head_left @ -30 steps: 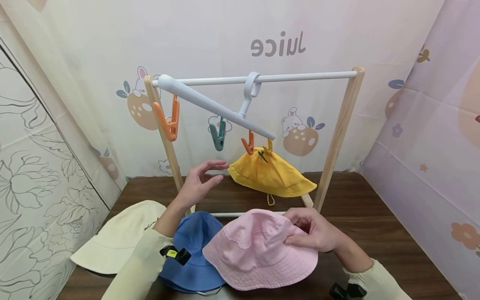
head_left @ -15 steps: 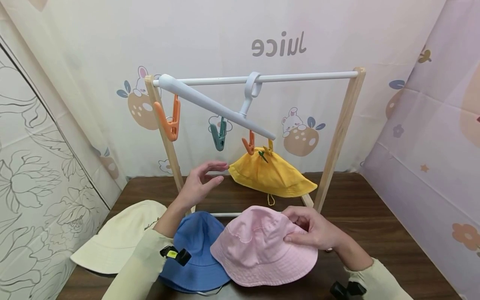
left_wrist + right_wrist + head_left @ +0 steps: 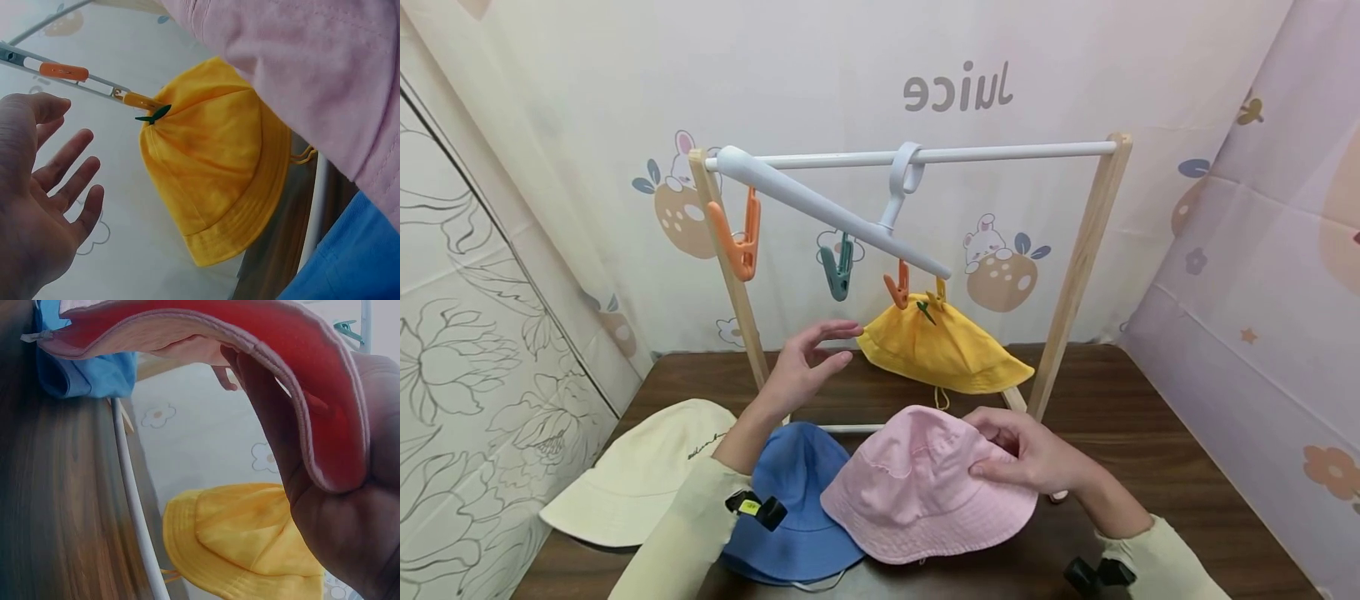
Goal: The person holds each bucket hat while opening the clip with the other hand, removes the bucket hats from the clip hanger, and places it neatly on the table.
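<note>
My right hand (image 3: pixel 1026 454) grips a pink bucket hat (image 3: pixel 925 492) by its side, with the thumb on the outer face; in the right wrist view the brim (image 3: pixel 334 406) folds within the grasp. My left hand (image 3: pixel 808 358) is raised with relaxed, parted fingers and holds nothing, near the edge of a yellow hat (image 3: pixel 943 350). That hat hangs from a yellow clip (image 3: pixel 940 290) at the low right end of a tilted white hanger (image 3: pixel 827 212). An orange clip (image 3: pixel 741 237), a teal clip (image 3: pixel 838 271) and a smaller orange clip (image 3: pixel 898 287) hang along the same hanger.
A wooden rack with a white top bar (image 3: pixel 1015 153) carries the hanger. On the dark wooden table (image 3: pixel 1180 492), a blue bucket hat (image 3: pixel 797 517) lies partly behind the pink one, and a cream hat (image 3: pixel 632 475) sits at the left. Printed curtains (image 3: pixel 820 75) surround the table.
The pink hat has risen slightly and its left edge has shifted right, in my right hand's grip. My left hand has barely moved.
</note>
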`<state>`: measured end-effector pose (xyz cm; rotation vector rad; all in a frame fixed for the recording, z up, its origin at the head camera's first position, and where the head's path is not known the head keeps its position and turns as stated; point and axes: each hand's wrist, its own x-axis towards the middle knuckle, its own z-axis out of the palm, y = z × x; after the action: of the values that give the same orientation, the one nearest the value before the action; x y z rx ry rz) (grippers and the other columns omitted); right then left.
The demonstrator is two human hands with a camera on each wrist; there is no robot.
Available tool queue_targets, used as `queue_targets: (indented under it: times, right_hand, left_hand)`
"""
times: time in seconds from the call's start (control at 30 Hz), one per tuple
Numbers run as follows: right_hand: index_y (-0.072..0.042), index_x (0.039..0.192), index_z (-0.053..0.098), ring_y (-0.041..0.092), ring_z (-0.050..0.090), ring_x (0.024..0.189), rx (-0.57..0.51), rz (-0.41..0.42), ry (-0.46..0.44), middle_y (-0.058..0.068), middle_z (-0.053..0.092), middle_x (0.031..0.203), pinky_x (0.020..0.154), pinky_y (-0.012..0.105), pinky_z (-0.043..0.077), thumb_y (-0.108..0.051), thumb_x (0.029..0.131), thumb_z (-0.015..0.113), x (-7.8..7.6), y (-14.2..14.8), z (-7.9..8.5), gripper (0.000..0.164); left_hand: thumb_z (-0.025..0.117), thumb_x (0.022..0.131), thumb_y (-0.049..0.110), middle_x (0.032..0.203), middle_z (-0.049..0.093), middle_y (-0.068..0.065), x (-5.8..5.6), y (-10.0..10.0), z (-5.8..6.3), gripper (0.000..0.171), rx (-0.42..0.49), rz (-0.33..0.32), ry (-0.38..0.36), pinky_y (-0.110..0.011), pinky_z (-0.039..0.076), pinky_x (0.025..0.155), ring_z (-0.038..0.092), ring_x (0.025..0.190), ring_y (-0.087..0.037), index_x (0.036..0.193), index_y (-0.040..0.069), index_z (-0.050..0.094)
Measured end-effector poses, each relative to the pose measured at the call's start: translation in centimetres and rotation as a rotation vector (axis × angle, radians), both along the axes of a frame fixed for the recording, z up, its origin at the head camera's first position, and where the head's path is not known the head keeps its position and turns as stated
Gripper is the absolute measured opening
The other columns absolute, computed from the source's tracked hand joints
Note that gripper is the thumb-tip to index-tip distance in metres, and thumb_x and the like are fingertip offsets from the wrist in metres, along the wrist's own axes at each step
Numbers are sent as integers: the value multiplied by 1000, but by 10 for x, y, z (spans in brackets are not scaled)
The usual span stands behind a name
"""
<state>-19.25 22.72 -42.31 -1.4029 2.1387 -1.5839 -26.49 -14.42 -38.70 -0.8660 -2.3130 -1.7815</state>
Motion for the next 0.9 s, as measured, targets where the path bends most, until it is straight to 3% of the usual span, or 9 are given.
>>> queue_targets:
  times: [0.13, 0.43, 0.63, 0.9]
  right_hand:
    - [-2, 134, 67, -4, 72, 93, -2, -2, -3, 19, 77, 105, 74, 22, 64, 22, 92, 74, -2, 3, -3, 49]
    - [-4, 134, 67, -4, 70, 96, 26, -26, 18, 11, 78, 107, 73, 23, 63, 18, 95, 75, -5, 8, -3, 45]
    - [-6, 137, 66, -3, 71, 99, 74, -54, 6, 13, 78, 111, 79, 23, 63, 13, 97, 77, -6, 9, -2, 46]
    - [-10, 138, 65, -3, 68, 95, 134, -78, 21, 12, 79, 108, 77, 23, 60, 8, 100, 77, -10, 8, -6, 44]
  left_hand:
    - [69, 110, 8, 156, 70, -18, 1, 4, 2, 45, -6, 0, -6, -49, 57, 114, 61, 149, -43, 154, 8, 63]
    - [69, 110, 9, 156, 70, -18, -1, 5, 2, 46, -27, 15, 2, -48, 57, 114, 60, 151, -42, 154, 4, 62]
    - [69, 109, 8, 156, 70, -18, -2, 5, 1, 45, -27, 16, 2, -49, 56, 115, 60, 151, -40, 154, 5, 63]
    - [69, 109, 8, 156, 69, -18, -3, 5, -1, 45, -20, 13, 7, -47, 57, 114, 60, 151, -40, 154, 7, 63]
